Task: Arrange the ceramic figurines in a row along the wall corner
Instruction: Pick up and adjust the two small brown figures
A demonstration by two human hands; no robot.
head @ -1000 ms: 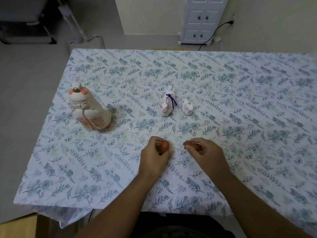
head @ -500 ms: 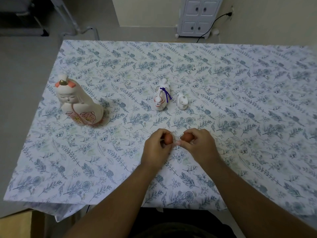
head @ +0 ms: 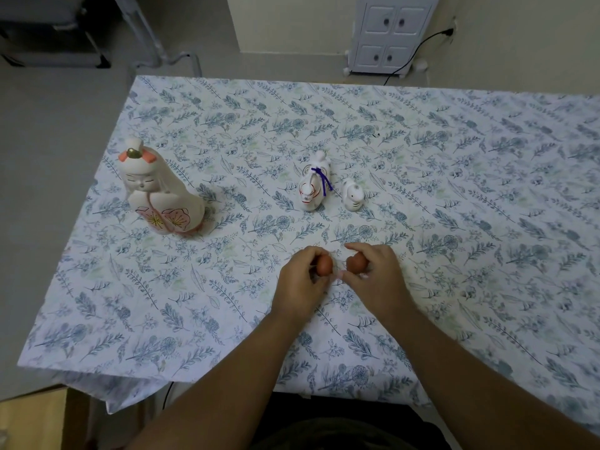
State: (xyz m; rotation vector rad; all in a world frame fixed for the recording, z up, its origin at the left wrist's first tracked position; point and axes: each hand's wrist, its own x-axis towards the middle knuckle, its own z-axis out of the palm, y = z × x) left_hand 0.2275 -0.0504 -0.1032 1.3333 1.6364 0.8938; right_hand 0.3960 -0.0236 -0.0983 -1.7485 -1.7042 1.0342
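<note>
Containers: none on the tabletop [head: 454, 222] that I can see, everything sits straight on the floral cloth [head: 227, 287].

Left hand [head: 300, 287] has its grip closed on 1 small brown figurine [head: 324, 265], pinched between fingers and thumb, low over the cloth. Right hand [head: 378, 280] same deal, grip closed on a 2nd brown figurine [head: 356, 263]. The 2 brown pieces are just beside each other, small gap between; can't tell if they rest on the cloth.

Large white doll figurine [head: 162, 193] stands upright near the left edge. White animal figurine with purple cord [head: 313, 185] sits mid-table, a smaller white animal figurine [head: 352, 198] just beside it on its right. Both are beyond my hands.

Room: whole right half of the cloth is open, far strip too. Wall [head: 519, 37] and a white mini cabinet [head: 389, 34] lie past the far edge.

Count: 5 figurines, 3 white, 2 brown; 2 hands, both full.
</note>
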